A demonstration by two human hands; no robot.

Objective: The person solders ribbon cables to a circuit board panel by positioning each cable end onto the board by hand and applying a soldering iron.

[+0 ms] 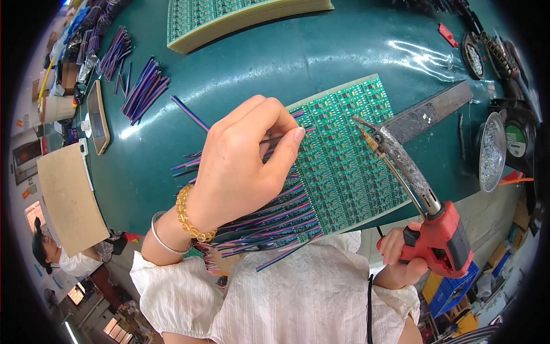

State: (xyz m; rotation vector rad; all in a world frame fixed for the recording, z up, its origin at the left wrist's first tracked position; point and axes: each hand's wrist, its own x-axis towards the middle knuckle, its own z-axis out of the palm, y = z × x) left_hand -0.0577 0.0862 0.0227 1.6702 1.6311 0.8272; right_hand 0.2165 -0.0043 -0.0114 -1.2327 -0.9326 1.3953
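A green panel of small circuit boards lies on the table before me. Rows of short multicoloured ribbon wires run along its left part, their free ends reaching past its edge. My left hand is closed in a pinch above that left part. Its thumb and forefinger hold a ribbon wire, mostly hidden by the hand. My right hand grips a red soldering gun at the lower right. The gun's metal tip points up and left, over the panel's right part.
A thick stack of circuit panels stands at the back. Bundles of wires and a phone lie on the left. A dark flat bar extends beyond the panel's right edge, near a metal dish. Another person is at far left.
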